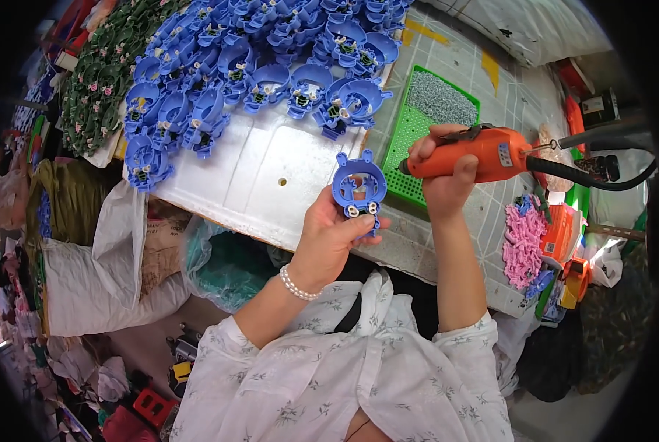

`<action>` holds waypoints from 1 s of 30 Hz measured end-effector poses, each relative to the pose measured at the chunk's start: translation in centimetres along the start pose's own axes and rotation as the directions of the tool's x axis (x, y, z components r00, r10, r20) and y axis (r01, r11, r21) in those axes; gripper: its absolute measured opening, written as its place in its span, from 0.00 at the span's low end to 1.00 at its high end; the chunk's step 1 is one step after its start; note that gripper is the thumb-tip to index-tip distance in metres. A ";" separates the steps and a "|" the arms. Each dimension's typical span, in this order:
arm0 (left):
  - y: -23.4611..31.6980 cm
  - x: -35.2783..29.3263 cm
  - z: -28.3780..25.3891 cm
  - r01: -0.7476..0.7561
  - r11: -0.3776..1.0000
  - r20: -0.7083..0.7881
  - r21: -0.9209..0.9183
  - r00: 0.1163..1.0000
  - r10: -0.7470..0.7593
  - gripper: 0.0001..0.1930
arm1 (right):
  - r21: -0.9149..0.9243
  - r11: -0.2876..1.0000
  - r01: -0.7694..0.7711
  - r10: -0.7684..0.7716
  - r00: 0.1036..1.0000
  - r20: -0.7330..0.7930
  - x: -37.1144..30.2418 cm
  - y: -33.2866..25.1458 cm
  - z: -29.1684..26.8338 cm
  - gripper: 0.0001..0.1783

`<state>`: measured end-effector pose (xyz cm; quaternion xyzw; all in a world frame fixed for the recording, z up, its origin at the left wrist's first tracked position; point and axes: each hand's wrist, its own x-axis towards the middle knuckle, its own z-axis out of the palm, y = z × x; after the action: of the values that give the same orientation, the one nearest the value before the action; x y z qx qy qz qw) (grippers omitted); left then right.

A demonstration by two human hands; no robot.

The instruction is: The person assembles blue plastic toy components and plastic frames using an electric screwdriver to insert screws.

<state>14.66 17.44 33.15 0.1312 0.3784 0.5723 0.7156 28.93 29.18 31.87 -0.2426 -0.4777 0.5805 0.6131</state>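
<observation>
My left hand (328, 237) grips a blue plastic toy housing (357, 193), ring-shaped with two small ears and white parts near its lower end. In my right hand (447, 173) is an orange electric screwdriver (491, 156), its tip pointing left toward the housing but apart from it. Beneath that tool lies a green perforated tray (401, 140) with a heap of small grey screws (440, 97) at its far end. A large pile of similar blue housings (270, 44) covers the far left of the white board (270, 151).
Dark green plastic parts (101, 81) are heaped at the far left. To the right are small pink parts (522, 247) and an orange box (561, 232). A black cable (602, 182) trails from the screwdriver. White sacks (101, 287) hang beside the table's left edge.
</observation>
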 end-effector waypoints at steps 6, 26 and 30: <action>-0.1 0.1 0.1 -0.026 0.999 -0.002 0.022 1.000 0.026 0.23 | -0.013 1.000 0.015 -0.016 1.000 -0.011 0.1 0.4 0.0 0.37; -0.8 0.6 0.1 -0.050 0.990 -0.038 0.133 0.998 0.056 0.23 | -0.029 0.993 0.116 -0.114 0.991 0.066 -0.3 -4.8 1.2 0.45; -1.0 0.6 0.6 -0.054 0.980 -0.052 0.194 0.997 0.065 0.24 | 0.117 0.981 0.156 -0.175 0.969 0.176 -1.6 -7.4 3.1 0.47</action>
<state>15.81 17.86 32.67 0.1944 0.4484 0.5578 0.6708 30.02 25.34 38.95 -0.1150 -0.5211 0.5709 0.6240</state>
